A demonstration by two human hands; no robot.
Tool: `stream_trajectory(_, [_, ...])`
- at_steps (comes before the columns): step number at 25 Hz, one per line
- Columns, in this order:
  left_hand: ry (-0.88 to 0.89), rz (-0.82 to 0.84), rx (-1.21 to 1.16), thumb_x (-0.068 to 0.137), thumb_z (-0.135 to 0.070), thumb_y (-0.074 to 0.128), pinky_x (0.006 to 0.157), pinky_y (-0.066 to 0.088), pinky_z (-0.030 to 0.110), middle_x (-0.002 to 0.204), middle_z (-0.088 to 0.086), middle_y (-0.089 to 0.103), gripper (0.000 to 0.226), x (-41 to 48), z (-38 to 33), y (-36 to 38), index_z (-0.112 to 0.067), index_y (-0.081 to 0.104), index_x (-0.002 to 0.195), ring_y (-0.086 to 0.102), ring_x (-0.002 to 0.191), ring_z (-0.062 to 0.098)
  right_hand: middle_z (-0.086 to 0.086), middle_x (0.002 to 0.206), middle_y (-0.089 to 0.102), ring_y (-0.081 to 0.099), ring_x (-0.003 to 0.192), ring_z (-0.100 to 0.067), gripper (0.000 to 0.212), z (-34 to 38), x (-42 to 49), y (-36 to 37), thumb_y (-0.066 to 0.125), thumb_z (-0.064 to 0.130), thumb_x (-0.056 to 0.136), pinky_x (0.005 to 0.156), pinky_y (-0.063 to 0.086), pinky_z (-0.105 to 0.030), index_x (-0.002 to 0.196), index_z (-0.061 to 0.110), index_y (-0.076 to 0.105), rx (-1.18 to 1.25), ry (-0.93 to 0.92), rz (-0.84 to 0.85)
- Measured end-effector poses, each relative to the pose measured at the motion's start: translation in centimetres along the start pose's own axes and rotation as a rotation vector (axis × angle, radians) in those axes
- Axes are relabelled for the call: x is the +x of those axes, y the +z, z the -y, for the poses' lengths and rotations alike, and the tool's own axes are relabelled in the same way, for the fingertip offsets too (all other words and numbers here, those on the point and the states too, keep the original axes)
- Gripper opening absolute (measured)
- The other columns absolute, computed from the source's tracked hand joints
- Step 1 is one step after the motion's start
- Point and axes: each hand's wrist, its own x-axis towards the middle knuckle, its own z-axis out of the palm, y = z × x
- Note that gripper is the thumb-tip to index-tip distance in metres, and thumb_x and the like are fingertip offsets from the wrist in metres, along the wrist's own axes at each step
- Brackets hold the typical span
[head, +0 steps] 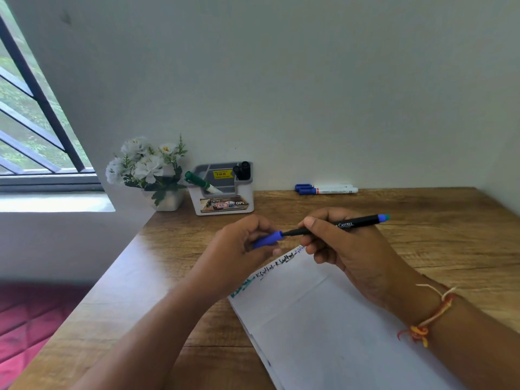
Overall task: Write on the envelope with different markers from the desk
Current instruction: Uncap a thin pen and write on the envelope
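Observation:
A white envelope (pixel 323 319) lies slanted on the wooden desk (pixel 450 249), with teal, black and blue writing along its far edge. My right hand (pixel 346 254) grips a black pen (pixel 351 224) with a blue end, held level above the envelope. My left hand (pixel 242 249) pinches the pen's blue cap (pixel 268 239), and the pen's tip sits at the cap's mouth. Whether the cap is sliding on or off cannot be told.
A grey and white pen holder (pixel 222 192) stands against the wall with a green marker (pixel 201 182) and two black markers (pixel 242 170). A pot of white flowers (pixel 149 170) is to its left. Two blue-capped white markers (pixel 326 189) lie by the wall.

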Motion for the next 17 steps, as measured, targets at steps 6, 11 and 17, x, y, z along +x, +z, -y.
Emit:
stream_trajectory(6, [0.088, 0.004, 0.086, 0.085, -0.027, 0.078, 0.074, 0.054, 0.018, 0.090, -0.017, 0.072, 0.021, 0.00, 0.56, -0.01, -0.035, 0.072, 0.103, 0.066, 0.082, 0.002, -0.015, 0.091, 0.080, 0.076, 0.080, -0.019, 0.031, -0.35, -0.33, 0.33, 0.054, 0.017, 0.103, 0.063, 0.059, -0.025, 0.092, 0.017, 0.082, 0.028, 0.097, 0.063])
stream_trajectory(11, [0.133, 0.056, 0.093, 0.090, -0.032, 0.071, 0.076, 0.057, 0.031, 0.089, -0.012, 0.075, 0.021, -0.03, 0.72, 0.02, -0.031, 0.075, 0.110, 0.068, 0.082, 0.009, -0.021, 0.091, 0.080, 0.077, 0.077, -0.021, 0.020, -0.24, -0.32, 0.40, 0.060, 0.024, 0.099, 0.062, 0.060, -0.026, 0.085, 0.015, 0.070, 0.023, 0.097, 0.077])
stream_trajectory(17, [0.091, 0.096, -0.029, 0.095, -0.020, 0.067, 0.075, 0.060, 0.036, 0.085, -0.005, 0.075, 0.017, -0.42, 0.29, 0.12, -0.032, 0.074, 0.104, 0.071, 0.077, 0.008, -0.016, 0.084, 0.077, 0.069, 0.069, -0.014, 0.019, -0.52, 0.10, 0.05, 0.066, 0.032, 0.088, 0.061, 0.055, -0.024, 0.081, 0.015, 0.070, -0.004, 0.028, 0.177])
